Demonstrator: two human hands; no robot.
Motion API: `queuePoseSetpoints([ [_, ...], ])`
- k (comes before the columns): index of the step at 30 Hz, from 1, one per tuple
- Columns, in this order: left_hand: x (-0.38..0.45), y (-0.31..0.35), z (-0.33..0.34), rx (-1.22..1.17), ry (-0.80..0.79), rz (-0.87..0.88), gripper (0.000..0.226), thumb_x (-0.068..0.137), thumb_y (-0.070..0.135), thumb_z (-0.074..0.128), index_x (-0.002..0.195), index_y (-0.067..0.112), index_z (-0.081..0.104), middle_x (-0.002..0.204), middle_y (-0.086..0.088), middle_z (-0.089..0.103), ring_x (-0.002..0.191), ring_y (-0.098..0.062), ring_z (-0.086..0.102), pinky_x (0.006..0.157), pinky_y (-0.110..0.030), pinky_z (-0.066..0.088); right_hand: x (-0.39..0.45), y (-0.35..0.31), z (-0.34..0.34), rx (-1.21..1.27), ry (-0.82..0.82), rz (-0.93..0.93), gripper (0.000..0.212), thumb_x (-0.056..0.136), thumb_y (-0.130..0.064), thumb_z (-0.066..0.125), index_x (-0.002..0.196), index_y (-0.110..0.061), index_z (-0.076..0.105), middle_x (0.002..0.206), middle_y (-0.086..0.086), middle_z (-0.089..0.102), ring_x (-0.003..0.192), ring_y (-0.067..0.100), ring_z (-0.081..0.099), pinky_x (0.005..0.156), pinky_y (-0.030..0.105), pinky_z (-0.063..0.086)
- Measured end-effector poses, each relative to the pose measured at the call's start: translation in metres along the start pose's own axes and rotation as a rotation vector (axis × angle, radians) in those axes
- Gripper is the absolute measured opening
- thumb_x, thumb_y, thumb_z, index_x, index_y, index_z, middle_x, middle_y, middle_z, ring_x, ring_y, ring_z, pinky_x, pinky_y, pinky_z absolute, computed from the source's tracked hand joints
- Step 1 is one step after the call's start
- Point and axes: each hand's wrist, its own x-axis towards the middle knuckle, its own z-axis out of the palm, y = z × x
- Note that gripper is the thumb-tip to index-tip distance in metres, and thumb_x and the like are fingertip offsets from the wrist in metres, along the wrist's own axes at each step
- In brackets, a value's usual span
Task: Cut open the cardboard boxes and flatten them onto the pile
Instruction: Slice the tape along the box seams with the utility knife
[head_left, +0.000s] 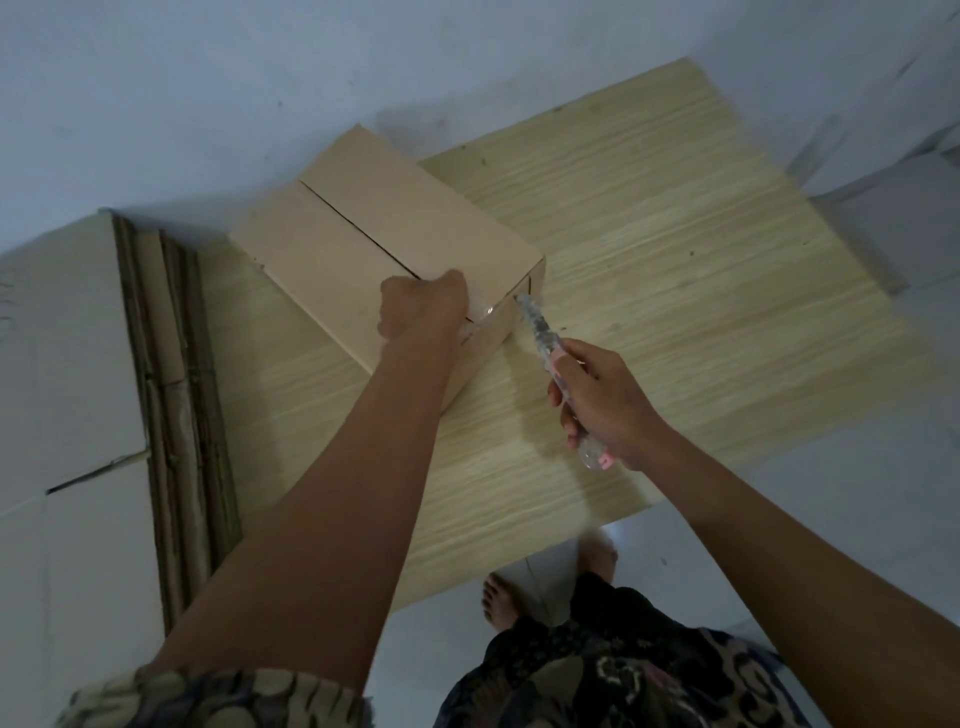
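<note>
A closed cardboard box (363, 228) lies on a light wooden table (649, 291), its top flaps meeting in a dark seam. My left hand (423, 309) rests on the box's near top edge with its fingers curled over that corner. In my right hand (605, 402) I grip a clear utility knife with pink parts (545, 340). Its tip touches the box's near right corner, at a vertical edge. To the left, a pile of flattened cardboard (67, 374) shows several stacked corrugated edges.
The table stands against a pale wall (208, 93) and ends at its near edge around (519, 566). A light tiled floor (857, 493) runs to the right and front. My bare feet and patterned clothing show at the bottom.
</note>
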Motion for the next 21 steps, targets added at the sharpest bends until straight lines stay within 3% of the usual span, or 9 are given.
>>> queuePoseSetpoints([
  [3, 0.001, 0.02, 0.002, -0.125, -0.179, -0.1, 0.026, 0.087, 0.017, 0.076, 0.098, 0.003, 0.057, 0.077, -0.005, 0.056, 0.066, -0.018, 0.056, 0.069, -0.025, 0.05, 0.0, 0.0, 0.0, 0.005, -0.004, -0.003, 0.024, 0.108, -0.028, 0.045, 0.112, -0.015, 0.065, 0.073, 0.011, 0.056, 0.04, 0.015, 0.047, 0.038, 0.025, 0.043],
  [4, -0.001, 0.024, 0.001, -0.13, -0.235, -0.118, 0.022, 0.09, 0.013, 0.073, 0.104, 0.002, 0.06, 0.08, -0.006, 0.058, 0.065, -0.017, 0.053, 0.065, -0.025, 0.048, -0.001, 0.0, 0.0, 0.003, -0.009, -0.01, 0.023, 0.108, -0.027, 0.045, 0.113, -0.016, 0.065, 0.072, 0.011, 0.056, 0.04, 0.015, 0.047, 0.039, 0.025, 0.043],
  [6, 0.002, 0.027, 0.0, -0.138, -0.332, -0.133, 0.04, 0.092, 0.011, 0.072, 0.128, 0.0, 0.061, 0.114, -0.013, 0.066, 0.085, -0.016, 0.056, 0.075, -0.028, 0.045, -0.002, 0.0, -0.001, -0.008, -0.015, -0.031, 0.022, 0.107, -0.025, 0.045, 0.115, -0.02, 0.065, 0.071, 0.01, 0.056, 0.04, 0.016, 0.048, 0.039, 0.025, 0.043],
  [8, 0.003, 0.027, 0.0, -0.116, -0.342, -0.15, 0.047, 0.088, 0.013, 0.076, 0.131, 0.001, 0.061, 0.128, -0.014, 0.064, 0.091, -0.02, 0.059, 0.075, -0.03, 0.046, -0.003, 0.0, -0.004, -0.022, -0.014, -0.04, 0.021, 0.107, -0.025, 0.046, 0.114, -0.027, 0.066, 0.07, 0.009, 0.057, 0.041, 0.016, 0.048, 0.04, 0.025, 0.043],
  [12, 0.007, 0.022, 0.006, -0.041, -0.361, -0.158, 0.035, 0.087, 0.011, 0.078, 0.116, 0.0, 0.063, 0.106, -0.011, 0.062, 0.07, -0.017, 0.05, 0.06, -0.029, 0.045, -0.002, 0.004, -0.014, -0.053, -0.012, -0.044, 0.023, 0.106, -0.03, 0.047, 0.117, -0.039, 0.065, 0.069, 0.005, 0.059, 0.045, 0.016, 0.048, 0.041, 0.027, 0.042],
  [15, 0.005, 0.015, 0.008, 0.02, -0.339, -0.142, 0.018, 0.087, 0.005, 0.078, 0.095, 0.002, 0.062, 0.08, -0.006, 0.055, 0.073, -0.017, 0.054, 0.055, -0.024, 0.046, -0.003, 0.01, -0.021, -0.07, 0.006, 0.004, 0.03, 0.105, -0.039, 0.045, 0.092, -0.028, 0.069, 0.066, 0.003, 0.056, 0.049, 0.015, 0.045, 0.046, 0.03, 0.037],
  [18, 0.011, 0.008, 0.011, 0.033, -0.296, -0.07, 0.013, 0.089, 0.006, 0.073, 0.098, 0.003, 0.064, 0.087, -0.008, 0.06, 0.075, -0.016, 0.057, 0.039, -0.017, 0.039, -0.006, 0.018, -0.027, -0.211, 0.031, 0.016, 0.055, 0.097, -0.061, 0.043, 0.08, -0.012, 0.063, 0.065, 0.0, 0.051, 0.057, 0.018, 0.044, 0.057, 0.038, 0.036],
  [20, 0.013, 0.01, 0.012, 0.074, -0.348, -0.052, 0.004, 0.094, 0.01, 0.067, 0.092, 0.009, 0.064, 0.087, -0.006, 0.06, 0.069, -0.012, 0.054, 0.044, -0.015, 0.036, -0.01, 0.023, -0.032, -0.271, 0.037, 0.016, 0.055, 0.091, -0.069, 0.045, 0.082, -0.018, 0.062, 0.061, -0.008, 0.048, 0.056, 0.013, 0.044, 0.057, 0.036, 0.037],
  [21, 0.014, 0.009, 0.013, 0.083, -0.371, -0.05, 0.014, 0.097, 0.011, 0.063, 0.083, 0.013, 0.06, 0.081, -0.004, 0.058, 0.065, -0.009, 0.051, 0.047, -0.015, 0.035, -0.012, 0.026, -0.034, -0.29, 0.04, 0.02, 0.051, 0.09, -0.069, 0.049, 0.082, -0.02, 0.062, 0.059, -0.011, 0.046, 0.054, 0.011, 0.043, 0.056, 0.034, 0.038],
])
